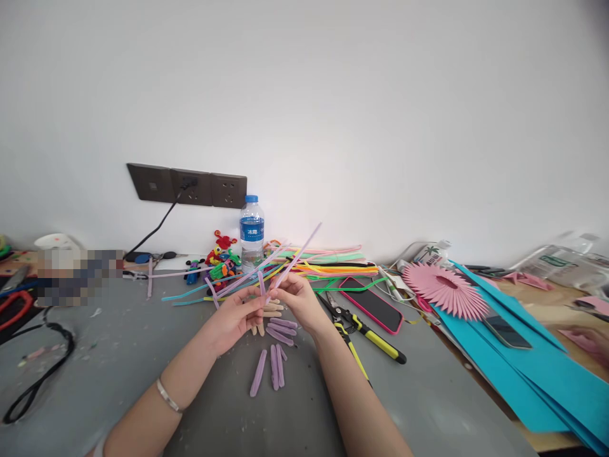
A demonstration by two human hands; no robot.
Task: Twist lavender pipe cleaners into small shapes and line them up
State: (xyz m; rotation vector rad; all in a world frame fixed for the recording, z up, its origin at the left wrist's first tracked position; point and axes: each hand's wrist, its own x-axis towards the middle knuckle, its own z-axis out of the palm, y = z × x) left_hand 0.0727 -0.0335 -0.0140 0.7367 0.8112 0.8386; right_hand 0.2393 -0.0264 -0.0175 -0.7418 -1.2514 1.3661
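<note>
A light purple pipe cleaner [303,249] is pinched between my two hands above the grey table [209,406]. My left hand [242,314] is closed around its lower, bent part, and a short purple length stands up beside the fingers. My right hand [299,303] grips it with thumb and fingertips, the long end rising to the upper right. Below the hands lie several short purple wrapped pieces [275,367]. Beige pieces [272,311] sit behind them, partly hidden by my hands.
Behind are a water bottle [252,231], colourful pipe-cleaner figures [223,260] and loose pipe cleaners [352,270]. To the right lie yellow-handled pliers [375,339], a pink-cased phone [375,306], a pink paper fan [447,291] and blue sheets [528,381]. Red-handled scissors [16,308] and a cable [71,349] lie left.
</note>
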